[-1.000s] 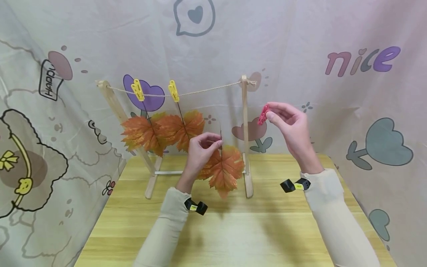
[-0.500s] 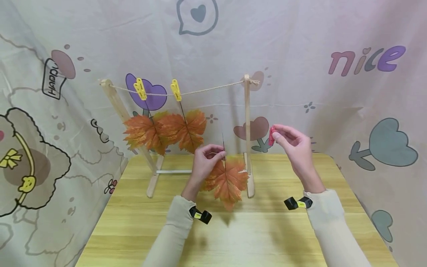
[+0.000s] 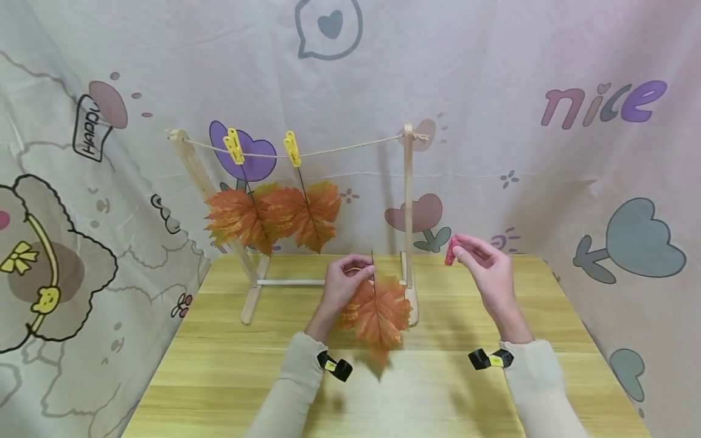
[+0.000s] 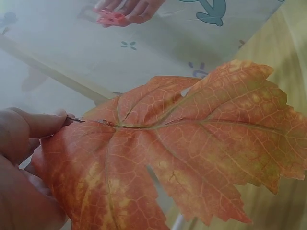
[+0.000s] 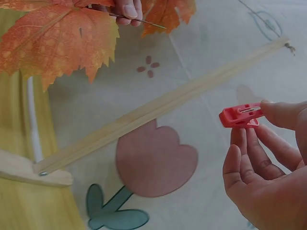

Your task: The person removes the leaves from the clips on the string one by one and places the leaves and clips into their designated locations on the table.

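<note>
My left hand (image 3: 346, 286) pinches the thin dark stem of an orange artificial maple leaf (image 3: 378, 310), which hangs tip down in front of the wooden stand. In the left wrist view the leaf (image 4: 192, 120) spreads out beyond the thumb. Off to the right of the stand, my right hand (image 3: 490, 274) holds a red clothespin (image 3: 451, 251) between thumb and fingers. Up close, the clothespin (image 5: 241, 115) touches neither rope nor leaf. Two more leaves, a left one (image 3: 241, 216) and a right one (image 3: 309, 213), hang by their stems from yellow clothespins (image 3: 292, 149) on the rope (image 3: 350, 146).
The stand's right post (image 3: 408, 207) rises between my two hands. Its left post (image 3: 197, 170) leans at the other end, and a white crossbar (image 3: 290, 282) joins the feet. A wooden table (image 3: 219, 377) lies beneath, with a printed cloth (image 3: 482, 61) behind it.
Both hands have come down: the left with its leaf, now lower and slightly right, the right with the red clothespin. The hung leaves stay on the rope.
</note>
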Demonstrator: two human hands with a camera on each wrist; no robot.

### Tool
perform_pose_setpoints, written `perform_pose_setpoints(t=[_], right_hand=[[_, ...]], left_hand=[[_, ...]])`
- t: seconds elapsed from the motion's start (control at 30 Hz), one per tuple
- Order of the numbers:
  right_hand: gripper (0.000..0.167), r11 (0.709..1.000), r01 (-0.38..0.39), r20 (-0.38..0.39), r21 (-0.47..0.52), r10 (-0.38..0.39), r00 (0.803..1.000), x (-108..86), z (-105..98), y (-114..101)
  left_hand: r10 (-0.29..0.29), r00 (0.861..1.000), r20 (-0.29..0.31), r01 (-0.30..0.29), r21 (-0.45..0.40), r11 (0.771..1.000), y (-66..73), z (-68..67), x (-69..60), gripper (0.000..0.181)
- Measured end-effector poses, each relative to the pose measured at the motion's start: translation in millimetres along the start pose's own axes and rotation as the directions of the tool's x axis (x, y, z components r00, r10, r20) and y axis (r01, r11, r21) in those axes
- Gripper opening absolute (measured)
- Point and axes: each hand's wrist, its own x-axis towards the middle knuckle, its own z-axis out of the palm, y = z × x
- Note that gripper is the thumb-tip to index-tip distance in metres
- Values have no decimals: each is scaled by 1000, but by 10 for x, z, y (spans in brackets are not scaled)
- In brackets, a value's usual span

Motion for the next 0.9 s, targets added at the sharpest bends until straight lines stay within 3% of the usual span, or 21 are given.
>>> perform_pose_setpoints(t=[0.37,0.67,0.77,0.9], right_hand=[[44,996,-93,-18,-17,93,996,-189,-89,354],[44,985,-171,-60,-30,169,984,-291,-121,614],[44,978,-207,-75,-41,203,976,-328,-127,722],[45,966,-252,-90,-57,246,965,-370,-142,870]], left_hand=[[-64,998,-6,64,-41,997,-250,29,-77,12],[-123,992,-11,123,2,992,-457,69,-123,9],[-149,989,-1,149,11,989,-466,79,-156,8],[-174,985,13,173,29,984,-353,87,-228,15]])
